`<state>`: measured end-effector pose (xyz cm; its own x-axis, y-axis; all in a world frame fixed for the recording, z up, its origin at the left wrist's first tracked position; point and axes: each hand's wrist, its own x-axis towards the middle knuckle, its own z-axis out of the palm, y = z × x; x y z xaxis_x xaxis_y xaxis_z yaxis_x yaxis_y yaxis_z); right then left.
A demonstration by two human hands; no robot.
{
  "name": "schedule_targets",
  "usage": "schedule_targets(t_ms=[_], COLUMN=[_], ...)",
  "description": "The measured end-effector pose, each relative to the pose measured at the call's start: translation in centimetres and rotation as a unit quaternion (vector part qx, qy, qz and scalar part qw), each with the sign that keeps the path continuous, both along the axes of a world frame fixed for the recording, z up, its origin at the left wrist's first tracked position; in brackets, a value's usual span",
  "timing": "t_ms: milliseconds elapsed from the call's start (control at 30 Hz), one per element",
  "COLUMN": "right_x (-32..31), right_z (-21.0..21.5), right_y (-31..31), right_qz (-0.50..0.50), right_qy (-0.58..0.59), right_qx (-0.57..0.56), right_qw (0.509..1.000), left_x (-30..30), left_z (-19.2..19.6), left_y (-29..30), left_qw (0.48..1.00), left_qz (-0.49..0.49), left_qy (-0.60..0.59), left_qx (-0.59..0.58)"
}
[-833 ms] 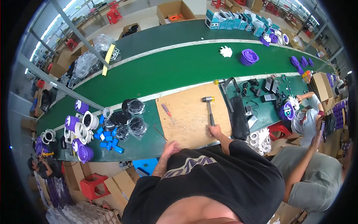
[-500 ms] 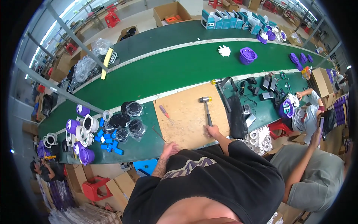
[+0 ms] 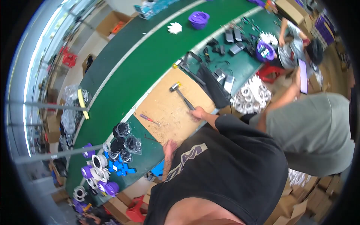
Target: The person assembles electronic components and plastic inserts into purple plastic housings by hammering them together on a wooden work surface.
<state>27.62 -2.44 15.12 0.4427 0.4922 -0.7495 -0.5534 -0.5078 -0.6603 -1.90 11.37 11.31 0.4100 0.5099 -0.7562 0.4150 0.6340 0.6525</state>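
From the head camera, my right hand (image 3: 198, 112) rests on the brown board (image 3: 168, 108) at the near edge of the workbench, lying at the end of the hammer's handle; whether my fingers are clenched round it or merely touching it, I cannot tell at this size. The hammer (image 3: 181, 95) lies flat on the board, its head pointing away from me toward the green conveyor belt (image 3: 138, 63).

My left hand (image 3: 169, 147) sits at the board's near left corner, where the board meets the green mat (image 3: 148, 150); it seems to lie flat and released, holding nothing that I can see.

A red-handled screwdriver (image 3: 149, 119) lies on the left part of the board, well apart from both hands. Left of it, on the mat, black round parts in clear bags (image 3: 123, 138) sit beside small blue pieces (image 3: 119, 168) and purple and white rings (image 3: 96, 173). A black bag (image 3: 210, 84) lies just right of the board. To my right stands a person in a grey shirt (image 3: 311, 131).
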Motion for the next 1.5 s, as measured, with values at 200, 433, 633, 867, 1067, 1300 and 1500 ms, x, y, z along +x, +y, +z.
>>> schedule_targets(t_ms=[200,433,633,867,1067,1300,1500], right_x=[0.9,0.5,1.3,2.5,2.5,2.8,2.4], right_z=[-2.0,-2.6,1.2,1.1,1.6,0.6,-0.4], right_y=[-0.8,-0.7,0.1,-0.8,-0.7,-0.8,-1.3], right_qz=[-0.019,-0.005,0.001,0.006,0.032,0.006,-0.005], right_qy=[0.022,0.03,-0.003,0.006,-0.021,-0.023,-0.037], right_qx=[0.006,-0.003,-0.071,-0.115,-0.13,-0.115,-0.119], right_qw=[1.0,1.0,0.998,0.993,0.991,0.993,0.992], left_x=[1.9,1.7,2.1,4.1,4.2,5.9,6.2], left_z=[1.0,1.9,0.1,2.0,1.9,2.1,0.7], left_y=[-1.1,-0.6,0.1,-1.0,-0.9,-0.5,0.2], left_qw=[0.996,0.996,0.993,0.986,0.981,0.961,0.954], left_qz=[-0.066,-0.067,-0.057,-0.111,-0.134,-0.2,-0.208], left_qy=[0.056,0.066,0.099,0.122,0.141,0.192,0.214], left_qx=[-0.002,0.003,-0.01,-0.02,-0.025,-0.005,-0.038])
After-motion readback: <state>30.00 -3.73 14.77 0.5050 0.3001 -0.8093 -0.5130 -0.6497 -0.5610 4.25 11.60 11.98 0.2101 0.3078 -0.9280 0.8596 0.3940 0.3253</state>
